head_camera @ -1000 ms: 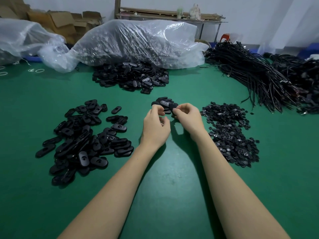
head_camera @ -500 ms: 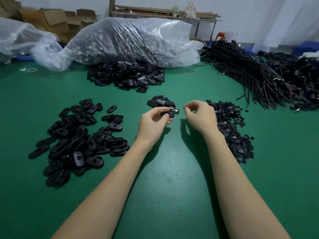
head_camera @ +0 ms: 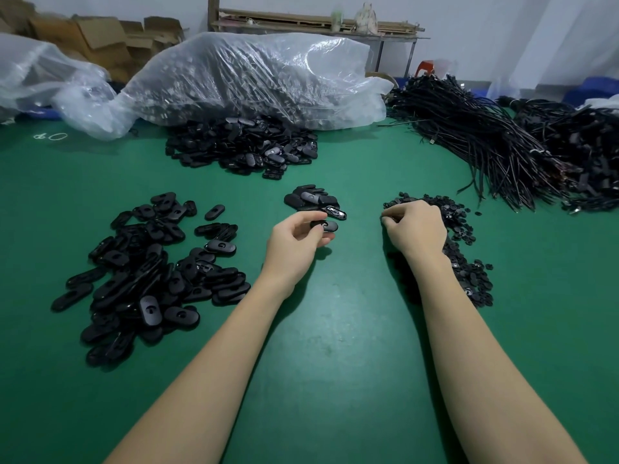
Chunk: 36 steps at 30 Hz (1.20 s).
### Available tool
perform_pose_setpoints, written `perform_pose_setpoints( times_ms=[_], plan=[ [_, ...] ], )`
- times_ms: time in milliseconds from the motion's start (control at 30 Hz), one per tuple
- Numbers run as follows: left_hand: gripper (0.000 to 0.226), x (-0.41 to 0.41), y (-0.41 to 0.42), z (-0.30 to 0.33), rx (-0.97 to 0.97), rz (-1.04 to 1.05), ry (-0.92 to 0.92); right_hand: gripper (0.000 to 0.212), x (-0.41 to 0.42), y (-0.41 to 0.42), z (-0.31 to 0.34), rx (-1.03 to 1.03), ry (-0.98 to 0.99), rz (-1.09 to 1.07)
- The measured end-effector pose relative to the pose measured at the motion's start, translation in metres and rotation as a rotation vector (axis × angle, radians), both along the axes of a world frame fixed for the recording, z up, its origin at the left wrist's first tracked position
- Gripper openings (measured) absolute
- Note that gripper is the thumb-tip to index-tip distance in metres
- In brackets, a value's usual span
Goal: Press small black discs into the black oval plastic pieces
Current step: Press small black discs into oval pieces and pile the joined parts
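Green table (head_camera: 335,346) under heaps of oval pieces (head_camera: 150,272), discs (head_camera: 469,262) (right side), bagged parts (head_camera: 254,75), cords (head_camera: 485,139).

left hand (head_camera: 294,241): fingers curled, pinching | right hand (head_camera: 417,229): fingers curled, knuckles up

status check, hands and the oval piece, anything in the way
Left hand pinches one oval piece. Right hand curled at the disc pile, grip contents hidden. Nothing between them.

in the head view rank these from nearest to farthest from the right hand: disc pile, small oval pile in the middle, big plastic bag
1. disc pile: touching the right hand, under and beside it.
2. small oval pile: to its left, mid-table.
3. big plastic bag: far back, left of centre.
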<state>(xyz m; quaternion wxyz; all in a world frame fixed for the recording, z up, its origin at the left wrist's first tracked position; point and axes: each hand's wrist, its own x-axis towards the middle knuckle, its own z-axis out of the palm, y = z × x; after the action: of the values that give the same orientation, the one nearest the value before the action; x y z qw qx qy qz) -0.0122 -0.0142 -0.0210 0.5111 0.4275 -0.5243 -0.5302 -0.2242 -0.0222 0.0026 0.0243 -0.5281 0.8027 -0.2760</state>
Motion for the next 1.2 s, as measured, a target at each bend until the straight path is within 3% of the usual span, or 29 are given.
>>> perform_pose_setpoints(
  times_ms=[233,400,467,567,667,733,933,1200],
  plan=[
    [0.020,0.001,0.000,0.001,0.024,0.012,0.026,0.018,0.001,0.001,0.001,0.011,0.001,-0.061],
    [0.020,0.001,0.002,0.002,0.023,0.015,0.025,0.021,0.004,0.003,0.006,-0.150,-0.027,-0.061],
    [0.020,0.001,0.002,0.002,0.018,0.013,0.024,0.019,0.009,0.003,0.012,-0.215,-0.123,0.012],
    [0.022,0.000,0.003,0.004,-0.003,0.016,0.035,0.013,0.027,0.010,0.019,-0.244,-0.495,0.204],
    [0.025,-0.001,0.004,0.005,-0.017,0.021,0.046,0.009,0.049,0.022,0.018,-0.179,-0.837,0.295],
    [0.027,-0.001,0.006,0.006,-0.019,0.026,0.064,0.007,0.059,0.027,0.014,-0.126,-0.958,0.326],
    [0.028,0.002,0.005,0.007,0.019,0.038,0.094,0.015,0.073,0.032,0.010,-0.072,-1.078,0.347],
    [0.029,0.004,0.004,0.009,0.036,0.009,0.141,0.012,0.069,0.029,0.007,-0.056,-1.062,0.336]
  ],
)
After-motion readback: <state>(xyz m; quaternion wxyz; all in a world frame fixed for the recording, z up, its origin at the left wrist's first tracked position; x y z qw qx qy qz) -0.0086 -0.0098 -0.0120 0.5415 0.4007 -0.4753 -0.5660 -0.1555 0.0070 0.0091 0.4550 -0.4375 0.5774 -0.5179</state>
